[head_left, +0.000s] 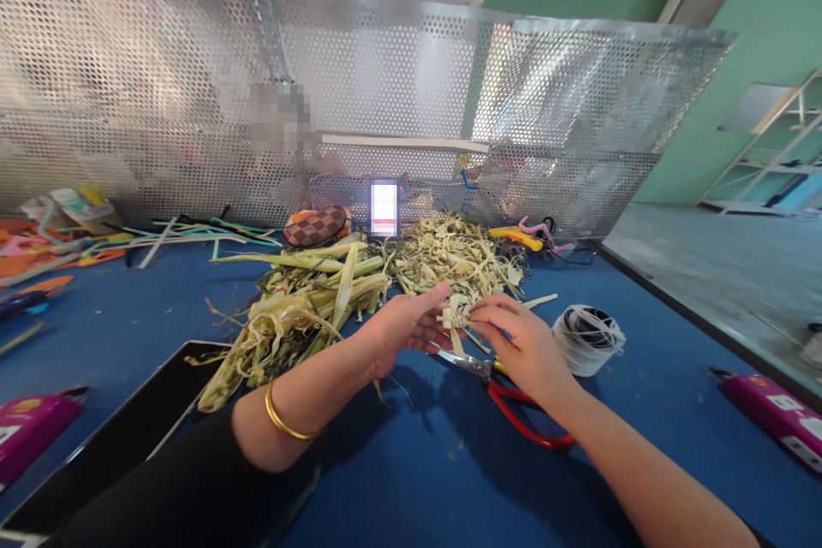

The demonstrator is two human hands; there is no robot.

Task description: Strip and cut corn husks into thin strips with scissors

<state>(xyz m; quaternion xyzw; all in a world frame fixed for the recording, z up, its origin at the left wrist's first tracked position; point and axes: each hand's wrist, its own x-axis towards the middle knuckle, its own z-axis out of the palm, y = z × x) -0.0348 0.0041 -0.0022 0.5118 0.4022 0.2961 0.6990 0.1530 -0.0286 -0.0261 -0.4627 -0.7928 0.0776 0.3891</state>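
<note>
A small folded piece of pale corn husk point(455, 318), with strips sticking out, is between my two hands above the table. My left hand point(411, 321), thumb stretched up and fingers curled behind, holds it from the left. From the other side, my right hand point(519, 334) pinches its right end between thumb and fingers. Scissors with red handles point(521, 421) lie just below, their blades partly under my hands. To the right of my right hand stands a spool of white string point(587, 341). Long corn husks point(295, 308) are heaped beyond my left forearm, beside shredded husk scraps point(453, 253).
A black tray point(128, 437) lies at the left. Purple boxy objects sit at the left edge point(35, 432) and right edge point(774, 411). Behind the heaps are a checkered pouch point(316, 227), a lit phone point(384, 207), a yellow tool point(517, 236) and a perforated metal screen point(398, 68).
</note>
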